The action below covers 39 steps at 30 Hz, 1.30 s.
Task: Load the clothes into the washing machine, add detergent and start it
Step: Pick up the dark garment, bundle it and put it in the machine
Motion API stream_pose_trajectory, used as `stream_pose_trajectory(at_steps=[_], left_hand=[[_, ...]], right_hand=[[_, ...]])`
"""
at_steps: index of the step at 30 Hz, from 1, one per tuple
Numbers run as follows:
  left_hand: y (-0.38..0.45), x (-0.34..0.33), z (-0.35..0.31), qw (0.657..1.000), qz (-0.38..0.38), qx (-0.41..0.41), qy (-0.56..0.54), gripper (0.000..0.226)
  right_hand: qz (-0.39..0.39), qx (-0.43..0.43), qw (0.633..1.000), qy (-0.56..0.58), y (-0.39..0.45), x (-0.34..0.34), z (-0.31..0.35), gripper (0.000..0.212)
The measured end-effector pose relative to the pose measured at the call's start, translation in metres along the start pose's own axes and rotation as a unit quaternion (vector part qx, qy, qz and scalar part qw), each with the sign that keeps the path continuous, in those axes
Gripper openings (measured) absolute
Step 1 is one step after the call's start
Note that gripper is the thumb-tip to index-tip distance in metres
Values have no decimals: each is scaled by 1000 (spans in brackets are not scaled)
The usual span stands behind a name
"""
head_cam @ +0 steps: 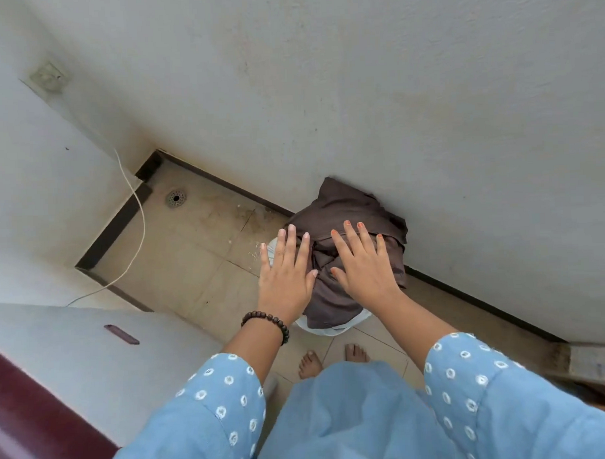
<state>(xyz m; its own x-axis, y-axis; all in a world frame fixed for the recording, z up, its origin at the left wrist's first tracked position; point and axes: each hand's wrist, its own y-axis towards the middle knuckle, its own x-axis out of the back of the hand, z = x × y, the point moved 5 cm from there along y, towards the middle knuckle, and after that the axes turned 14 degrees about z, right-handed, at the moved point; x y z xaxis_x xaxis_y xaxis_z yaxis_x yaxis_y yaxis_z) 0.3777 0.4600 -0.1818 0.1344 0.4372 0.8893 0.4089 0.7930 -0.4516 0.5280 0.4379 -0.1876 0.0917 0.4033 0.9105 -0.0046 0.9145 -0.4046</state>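
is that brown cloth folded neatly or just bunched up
Bunched up: the brown cloth lies in crumpled, uneven folds heaped over a pale container by the wall, spilling over its rim.

Dark brown clothes (349, 227) — pale blue sleeves (218, 404) with white ring dots — beige floor tiles (192, 253)

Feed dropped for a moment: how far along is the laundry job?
Nothing looks done: the brown clothes sit heaped in a pale basket on the floor by the wall. In hand: left hand and right hand reach out open above the heap, gripping nothing. Left: loading, detergent, starting.
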Motion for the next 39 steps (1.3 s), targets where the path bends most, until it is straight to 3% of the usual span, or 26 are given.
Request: stream_pose_trajectory(at_steps=[13, 19, 24, 31, 39], left_hand=[[69, -66, 11, 997, 25, 43, -51, 68], [69, -73, 34, 994, 19, 78, -78, 65], [51, -48, 39, 990, 25, 87, -108, 68], [17, 12, 42, 989, 5, 94, -117, 70], [-20, 73, 43, 982, -26, 90, -165, 95]], right_hand=[[133, 1, 991, -18, 130, -81, -23, 86], [154, -26, 988, -18, 150, -83, -21, 70], [148, -22, 989, 9, 138, -55, -21, 33], [60, 38, 990, 120, 96, 20, -9, 44], [-30, 121, 946, 298, 14, 146, -14, 27]])
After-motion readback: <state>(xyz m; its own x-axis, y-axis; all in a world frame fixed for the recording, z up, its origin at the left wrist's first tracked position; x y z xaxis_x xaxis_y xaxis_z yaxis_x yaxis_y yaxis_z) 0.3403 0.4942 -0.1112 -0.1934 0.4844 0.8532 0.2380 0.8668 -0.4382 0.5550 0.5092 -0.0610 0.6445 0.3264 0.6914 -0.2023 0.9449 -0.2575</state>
